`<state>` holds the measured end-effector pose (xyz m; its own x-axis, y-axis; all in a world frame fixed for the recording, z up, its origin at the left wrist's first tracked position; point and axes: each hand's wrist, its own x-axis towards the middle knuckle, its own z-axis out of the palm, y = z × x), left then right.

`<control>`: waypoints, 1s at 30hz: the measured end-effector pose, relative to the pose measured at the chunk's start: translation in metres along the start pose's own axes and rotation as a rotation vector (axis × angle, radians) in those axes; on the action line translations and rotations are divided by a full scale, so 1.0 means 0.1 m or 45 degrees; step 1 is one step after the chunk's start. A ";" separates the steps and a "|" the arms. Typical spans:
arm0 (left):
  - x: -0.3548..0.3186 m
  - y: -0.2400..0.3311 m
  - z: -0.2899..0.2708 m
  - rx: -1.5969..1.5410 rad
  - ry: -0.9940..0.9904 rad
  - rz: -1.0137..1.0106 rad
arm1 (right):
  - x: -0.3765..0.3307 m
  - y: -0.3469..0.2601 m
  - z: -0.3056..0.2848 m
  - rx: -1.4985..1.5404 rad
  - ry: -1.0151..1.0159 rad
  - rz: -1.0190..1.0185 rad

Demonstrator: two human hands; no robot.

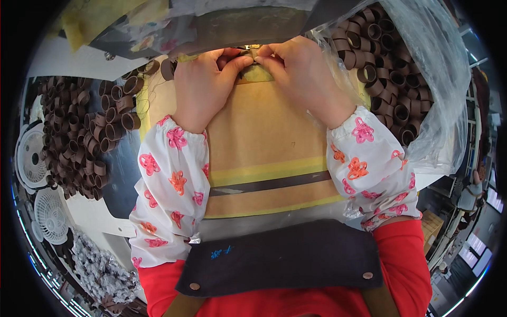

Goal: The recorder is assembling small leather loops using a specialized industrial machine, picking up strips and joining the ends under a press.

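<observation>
Close together at the top centre, my hands work beneath the edge of a grey machine head point(248, 31). My left hand point(203, 84) is closed in a pinch, thumb stretched toward the middle. From the other side my right hand point(303, 71) pinches with thumb and forefinger. Between the fingertips is a small brown loop point(248, 53), mostly hidden by the fingers; it looks like the flat brown bands piled around. A lit metal part point(253, 46) shows just beyond it. Both wrists rest over a tan board point(269, 121) edged with yellow tape.
Brown loops point(74, 132) lie heaped at the left, some on a dark plate point(119, 179). More brown loops point(398, 79) fill a clear plastic bag point(441, 90) at the right. White fans point(50, 216) stand far left. A dark apron flap point(285, 259) lies against the near edge.
</observation>
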<state>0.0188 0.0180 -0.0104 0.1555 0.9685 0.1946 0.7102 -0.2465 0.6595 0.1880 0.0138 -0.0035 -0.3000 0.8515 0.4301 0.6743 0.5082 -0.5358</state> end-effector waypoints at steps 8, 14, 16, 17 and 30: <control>0.04 -0.04 0.04 -0.197 -0.021 -0.012 | 0.01 0.01 -0.04 -0.141 -0.031 0.081; 0.03 -0.04 -0.03 -0.188 -0.018 -0.017 | 0.03 0.01 -0.02 -0.098 -0.039 0.053; 0.04 -0.03 0.01 -0.169 -0.025 -0.013 | 0.02 0.03 -0.02 -0.087 -0.016 0.048; 0.04 -0.03 0.03 -0.161 -0.029 -0.010 | 0.02 0.04 -0.02 -0.077 -0.010 0.046; 0.04 -0.01 0.02 -0.082 0.019 0.107 | -0.02 0.07 0.01 -0.063 0.061 -0.024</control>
<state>0.0203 0.0225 -0.0110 0.2022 0.9438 0.2615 0.6494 -0.3291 0.6856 0.1930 0.0161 -0.0086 -0.2812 0.8339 0.4749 0.7018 0.5162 -0.4909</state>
